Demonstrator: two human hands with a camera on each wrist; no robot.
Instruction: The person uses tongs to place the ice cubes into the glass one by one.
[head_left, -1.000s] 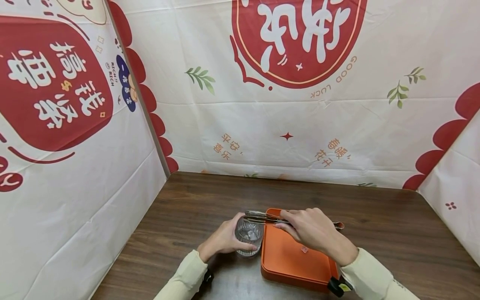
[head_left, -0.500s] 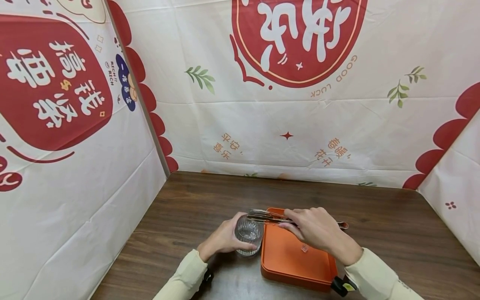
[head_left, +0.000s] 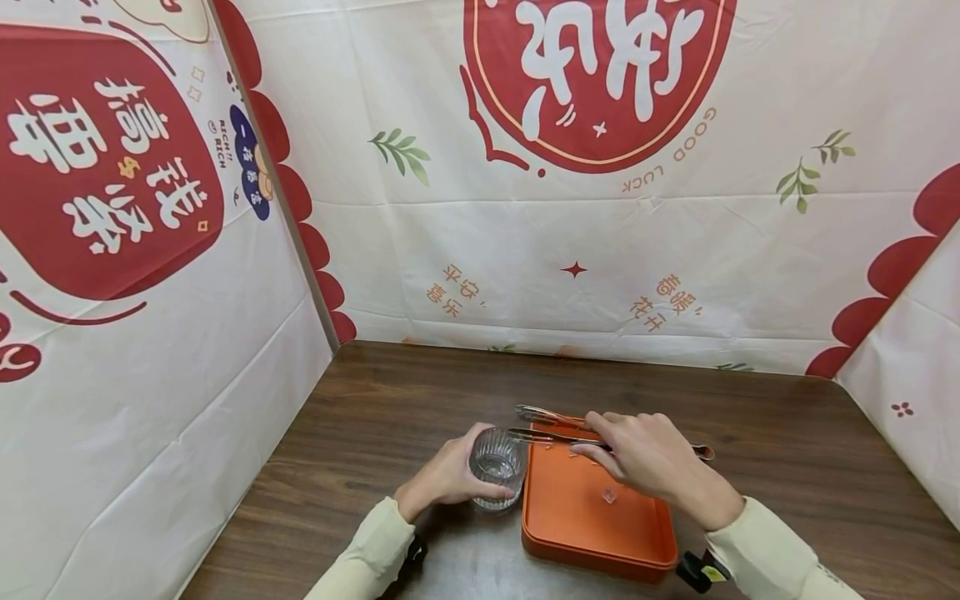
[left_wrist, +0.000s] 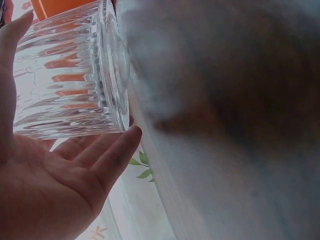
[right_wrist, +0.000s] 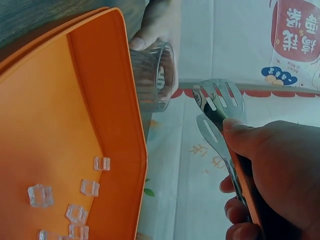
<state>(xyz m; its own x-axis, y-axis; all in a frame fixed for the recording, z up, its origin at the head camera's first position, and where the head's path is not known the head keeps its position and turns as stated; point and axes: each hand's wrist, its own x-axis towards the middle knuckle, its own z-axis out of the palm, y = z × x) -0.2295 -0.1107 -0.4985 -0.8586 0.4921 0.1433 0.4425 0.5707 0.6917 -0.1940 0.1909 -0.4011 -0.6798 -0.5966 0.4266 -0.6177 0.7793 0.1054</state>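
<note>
My left hand point(head_left: 450, 473) grips a clear ribbed drinking glass point(head_left: 501, 454) on the table, thumb on the near side and fingers behind. Whether anything lies in the glass, I cannot tell. My right hand point(head_left: 648, 454) holds metal serving tongs point(right_wrist: 230, 102) above the far end of an orange tray point(head_left: 573, 525). The slotted tips of the tongs are apart and nothing shows between them; they point left, towards the glass rim. Several clear ice cubes point(right_wrist: 40, 195) lie in the tray, mostly near its far end; my right hand partly covers them in the head view.
The tray stands just right of the glass on a dark wood table point(head_left: 405, 392). White printed cloth point(head_left: 570, 233) hangs along the back and both sides of the table.
My right hand has drawn the tongs to the right, away from over the glass, and their tips have spread apart. My left hand and the glass have stayed in place.
</note>
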